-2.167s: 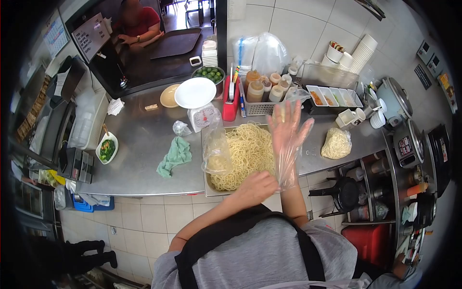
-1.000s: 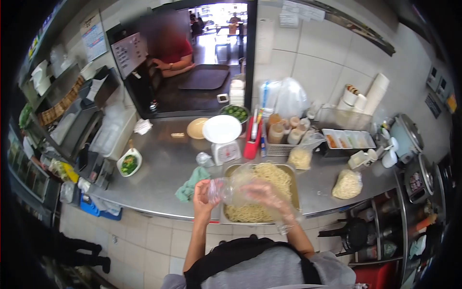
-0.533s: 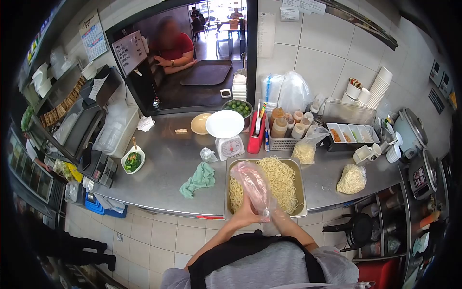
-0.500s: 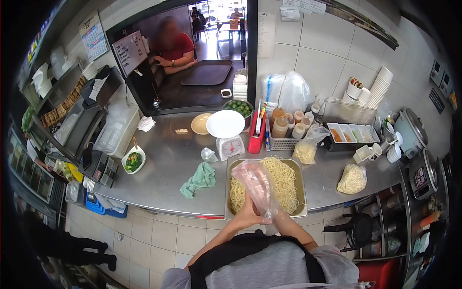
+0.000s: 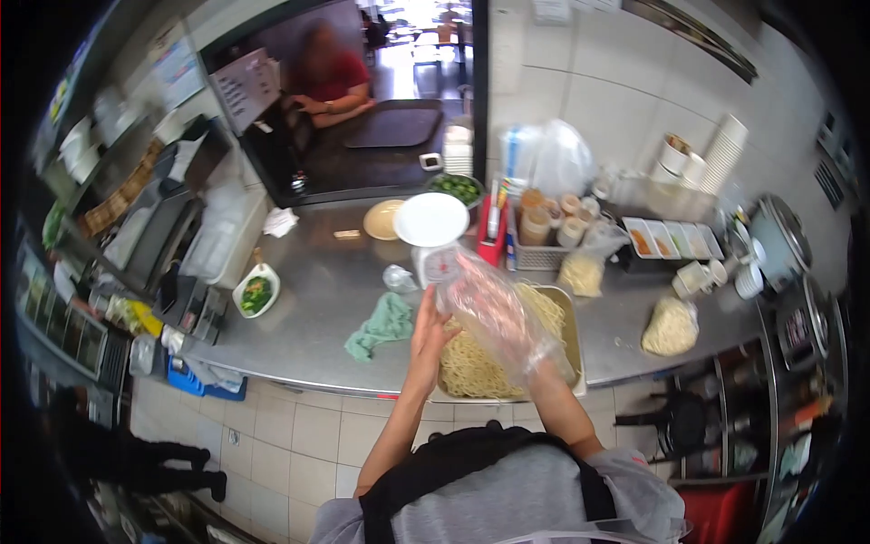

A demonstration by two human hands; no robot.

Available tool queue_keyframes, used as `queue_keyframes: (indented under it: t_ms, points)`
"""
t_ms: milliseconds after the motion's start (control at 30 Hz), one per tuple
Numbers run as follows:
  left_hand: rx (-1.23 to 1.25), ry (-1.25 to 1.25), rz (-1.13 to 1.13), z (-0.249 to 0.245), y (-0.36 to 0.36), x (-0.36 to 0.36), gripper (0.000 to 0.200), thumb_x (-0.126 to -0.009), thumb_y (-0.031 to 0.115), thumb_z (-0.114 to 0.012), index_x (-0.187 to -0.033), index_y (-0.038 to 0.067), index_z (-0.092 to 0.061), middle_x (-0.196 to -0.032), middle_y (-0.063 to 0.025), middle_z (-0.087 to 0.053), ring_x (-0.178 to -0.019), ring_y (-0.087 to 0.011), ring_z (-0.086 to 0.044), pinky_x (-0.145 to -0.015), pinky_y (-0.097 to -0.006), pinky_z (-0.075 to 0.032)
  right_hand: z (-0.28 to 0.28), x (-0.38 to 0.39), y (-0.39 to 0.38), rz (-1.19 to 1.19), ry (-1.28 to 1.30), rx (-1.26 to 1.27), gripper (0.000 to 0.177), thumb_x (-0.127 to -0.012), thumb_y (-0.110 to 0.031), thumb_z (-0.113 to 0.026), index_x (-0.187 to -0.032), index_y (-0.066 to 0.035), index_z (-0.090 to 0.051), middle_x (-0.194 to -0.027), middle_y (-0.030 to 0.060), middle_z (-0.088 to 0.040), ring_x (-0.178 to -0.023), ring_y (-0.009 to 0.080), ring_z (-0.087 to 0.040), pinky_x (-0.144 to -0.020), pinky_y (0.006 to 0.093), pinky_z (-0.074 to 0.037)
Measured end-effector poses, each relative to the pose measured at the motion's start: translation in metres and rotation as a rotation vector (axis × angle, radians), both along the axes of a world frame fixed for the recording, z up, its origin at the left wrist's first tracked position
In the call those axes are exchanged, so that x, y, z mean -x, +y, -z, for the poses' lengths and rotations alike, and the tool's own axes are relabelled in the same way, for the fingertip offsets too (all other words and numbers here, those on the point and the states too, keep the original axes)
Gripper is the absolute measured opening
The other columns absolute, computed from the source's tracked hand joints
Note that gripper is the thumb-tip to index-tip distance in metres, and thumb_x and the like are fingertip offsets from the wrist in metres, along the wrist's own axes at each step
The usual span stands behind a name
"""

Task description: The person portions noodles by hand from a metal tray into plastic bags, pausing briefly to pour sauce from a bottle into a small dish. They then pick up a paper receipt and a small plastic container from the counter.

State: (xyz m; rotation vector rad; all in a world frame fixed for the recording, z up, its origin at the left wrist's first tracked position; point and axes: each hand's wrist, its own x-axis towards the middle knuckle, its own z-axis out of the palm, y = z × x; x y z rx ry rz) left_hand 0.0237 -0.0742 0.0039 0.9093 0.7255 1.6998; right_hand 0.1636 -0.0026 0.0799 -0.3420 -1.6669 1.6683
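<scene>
A clear plastic bag (image 5: 498,313) with a pinkish look slants over a metal tray (image 5: 581,363) of cooked yellow noodles (image 5: 480,367). My right hand (image 5: 546,376) is at the bag's lower end, where the plastic covers it and hides its fingers; I cannot tell whether they grip. On the bag's left side is my left hand (image 5: 431,337), thumb and fingers apart, close to the plastic. Behind the bag's upper end stands a kitchen scale (image 5: 426,265) with a white plate (image 5: 431,220) on top.
A green cloth (image 5: 381,326) and a bowl of greens (image 5: 257,292) lie left. Sauce bottles (image 5: 536,225) stand in a basket behind the tray; bagged noodles (image 5: 671,326) sit right. A person in red (image 5: 340,82) leans at the serving window beside a dark tray (image 5: 394,124).
My left hand has come away from the bag's lower end and moved up along its left side. The bag has swung rightward and looks longer, its lower end now further right with my right hand.
</scene>
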Motion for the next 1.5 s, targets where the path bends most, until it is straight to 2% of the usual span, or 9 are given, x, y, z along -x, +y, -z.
queue_keyframes:
  t_ms: [100, 300, 500, 633, 767, 867, 1133, 1400, 1500]
  points:
    - [0.055, 0.246, -0.219, -0.029, 0.018, 0.008, 0.02, -0.091, 0.013, -0.054, -0.104, -0.001, -0.061, -0.091, -0.0002, -0.064, -0.084, -0.0053, -0.056, -0.077, -0.0205, -0.043, 0.038, 0.014, -0.017, 0.057, 0.233, 0.23, 0.068, -0.09, -0.022, -0.054, -0.143, -0.005, -0.016, -0.143, 0.0105, -0.029, -0.129, 0.0186, -0.033, -0.106, 0.0324, -0.028]
    - [0.071, 0.266, -0.379, -0.004, 0.046, 0.044, 0.015, -0.092, 0.014, -0.052, -0.1, 0.003, -0.058, -0.076, 0.0043, -0.058, -0.073, -0.0043, -0.054, -0.067, -0.0205, -0.043, 0.101, -0.029, -0.031, -0.111, 0.063, 0.246, 0.075, -0.088, -0.02, -0.058, -0.145, -0.007, -0.01, -0.147, 0.0111, -0.021, -0.131, 0.0209, -0.031, -0.108, 0.0349, -0.024]
    - [0.103, 0.701, -0.399, -0.004, 0.04, 0.028, 0.042, -0.086, 0.02, -0.062, -0.123, 0.007, -0.046, -0.118, -0.0159, -0.052, -0.104, -0.022, -0.053, -0.079, -0.0303, -0.044, 0.057, -0.058, -0.058, -0.265, -0.079, 0.38, 0.083, -0.087, -0.004, -0.053, -0.145, -0.02, 0.005, -0.149, 0.011, -0.018, -0.131, 0.0235, -0.03, -0.106, 0.0366, -0.029]
    - [-0.127, 1.257, -1.088, -0.093, 0.0, 0.023, 0.062, -0.069, 0.007, -0.076, -0.125, 0.009, -0.049, -0.145, -0.0222, -0.01, -0.13, -0.0409, -0.028, -0.094, -0.0454, -0.041, 0.074, -0.058, -0.045, -0.162, 0.068, 0.473, 0.089, -0.086, 0.0, -0.052, -0.144, -0.028, 0.009, -0.149, 0.0102, -0.017, -0.131, 0.028, -0.032, -0.103, 0.039, -0.033]
    - [-0.681, 1.329, -1.339, -0.129, -0.042, 0.072, 0.043, -0.064, -0.012, -0.072, -0.104, -0.001, -0.06, -0.11, -0.0216, -0.057, -0.095, -0.0297, -0.06, -0.078, -0.0391, -0.053, 0.069, -0.058, -0.043, -0.149, 0.123, 0.458, 0.089, -0.086, -0.007, -0.055, -0.144, -0.028, 0.011, -0.148, 0.0139, -0.018, -0.13, 0.0372, -0.031, -0.102, 0.0442, -0.034]
    - [-0.681, 0.977, -1.596, -0.174, -0.045, 0.048, 0.034, -0.063, -0.015, -0.071, -0.094, -0.004, -0.061, -0.081, -0.013, -0.065, -0.075, -0.0247, -0.063, -0.068, -0.034, -0.054, 0.065, -0.056, -0.041, -0.173, 0.147, 0.512, 0.093, -0.084, -0.003, -0.056, -0.143, -0.03, 0.011, -0.149, 0.0116, -0.017, -0.132, 0.0303, -0.029, -0.102, 0.0397, -0.034]
    - [-0.513, 1.353, -0.545, -0.112, -0.046, 0.021, 0.041, -0.065, 0.034, -0.079, -0.08, 0.003, -0.057, -0.082, -0.0078, -0.058, -0.067, -0.0213, -0.056, -0.057, -0.0299, -0.046, 0.047, -0.053, -0.043, -0.151, 0.219, 0.512, 0.09, -0.085, -0.011, -0.056, -0.144, -0.028, 0.01, -0.15, 0.0097, -0.016, -0.134, 0.0282, -0.026, -0.106, 0.0392, -0.028]
    - [-0.342, 1.203, -0.463, -0.011, -0.019, 0.003, 0.021, -0.067, -0.012, -0.061, -0.082, 0.001, -0.055, -0.098, -0.0163, -0.054, -0.074, -0.0263, -0.055, -0.065, -0.0313, -0.047, 0.089, -0.052, -0.036, -0.24, 0.194, 0.427, 0.075, -0.087, -0.017, -0.056, -0.145, -0.009, -0.009, -0.15, 0.0113, -0.012, -0.136, 0.0235, -0.023, -0.11, 0.036, -0.021]
    - [-0.232, 1.489, -0.589, -0.019, -0.022, 0.024, 0.027, -0.069, -0.007, -0.055, -0.093, 0.003, -0.061, -0.112, -0.0146, -0.056, -0.077, -0.0259, -0.055, -0.067, -0.0325, -0.047, 0.084, -0.075, -0.025, -0.452, -0.067, 0.355, 0.08, -0.084, -0.025, -0.06, -0.144, -0.004, -0.01, -0.15, 0.0143, -0.011, -0.136, 0.0243, -0.021, -0.111, 0.0357, -0.019]
